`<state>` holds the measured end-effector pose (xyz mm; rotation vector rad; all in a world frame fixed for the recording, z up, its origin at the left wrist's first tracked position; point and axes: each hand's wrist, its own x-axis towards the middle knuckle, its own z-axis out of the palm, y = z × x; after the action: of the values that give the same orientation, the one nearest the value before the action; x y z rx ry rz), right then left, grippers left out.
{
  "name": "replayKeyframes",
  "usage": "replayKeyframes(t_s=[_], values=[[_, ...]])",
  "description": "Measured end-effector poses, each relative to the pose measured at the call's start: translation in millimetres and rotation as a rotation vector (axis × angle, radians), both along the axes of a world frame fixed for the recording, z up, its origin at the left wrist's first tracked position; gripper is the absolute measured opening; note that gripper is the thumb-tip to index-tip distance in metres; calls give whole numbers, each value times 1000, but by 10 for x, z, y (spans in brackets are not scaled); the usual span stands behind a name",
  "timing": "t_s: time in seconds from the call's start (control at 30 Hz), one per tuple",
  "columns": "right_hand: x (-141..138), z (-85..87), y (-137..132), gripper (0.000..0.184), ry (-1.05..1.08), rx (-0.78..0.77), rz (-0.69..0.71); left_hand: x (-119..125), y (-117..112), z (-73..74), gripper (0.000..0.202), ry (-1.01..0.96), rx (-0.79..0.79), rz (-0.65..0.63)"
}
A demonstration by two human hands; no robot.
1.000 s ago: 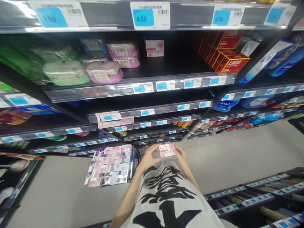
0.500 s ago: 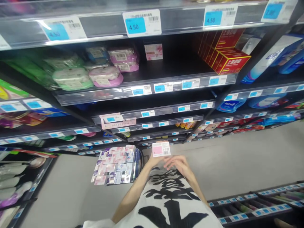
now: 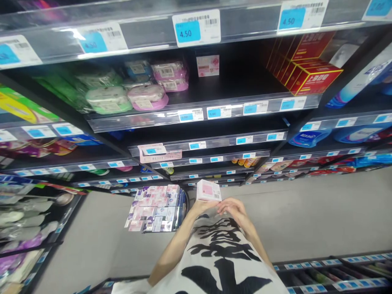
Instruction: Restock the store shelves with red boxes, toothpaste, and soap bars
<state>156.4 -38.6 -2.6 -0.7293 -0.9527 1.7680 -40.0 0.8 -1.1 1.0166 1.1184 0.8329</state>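
My left hand (image 3: 200,207) is closed around the lower end of a small white and pink carton (image 3: 208,191), held up in front of my chest. One printed face of the carton, with a pink panel and a barcode, is turned towards me. Close to the carton's lower right corner is my right hand (image 3: 232,208), its fingers loosely bent and nothing visible in them; whether a fingertip touches the carton I cannot make out. Left of my hands, a stack of pink, white and purple cartons (image 3: 154,208) stands low near the floor.
Ahead, a shelf (image 3: 239,87) bears wrapped soap dishes (image 3: 107,99), a single pink and white box (image 3: 208,66) and red boxes (image 3: 315,77). Blue bottles (image 3: 309,137) stand to the right. Another rack (image 3: 56,232) is at the left. Grey floor (image 3: 294,212) lies between shelves.
The carton has tilted in my left hand, so a side face shows. My right hand's fingers have drawn in beside its corner. The view has shifted slightly left.
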Motion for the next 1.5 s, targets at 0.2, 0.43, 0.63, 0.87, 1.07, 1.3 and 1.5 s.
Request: replayKeyframes(t_s=[0.2,0.43,0.63,0.87,1.07,1.3,1.5], values=[[-38,-76,53,31,-28,-80,-182,-87,73,82,79,177,222,-23],[-84,-46,51,38,-17,-71,-128,-122,60,110,68,263,260,-182],[-51,-19,53,41,-43,-94,-148,-84,28,77,66,272,254,-179],[-33,-172,72,51,21,-143,-184,-1,59,133,58,544,502,-14],[-30,-188,59,51,-84,-124,-208,-112,40,-65,44,801,1063,29],[-29,-260,43,44,-222,-70,-227,-287,23,-272,37,893,1166,-37],[64,-378,146,44,-462,99,-226,-212,-50,-238,45,892,1315,-46]])
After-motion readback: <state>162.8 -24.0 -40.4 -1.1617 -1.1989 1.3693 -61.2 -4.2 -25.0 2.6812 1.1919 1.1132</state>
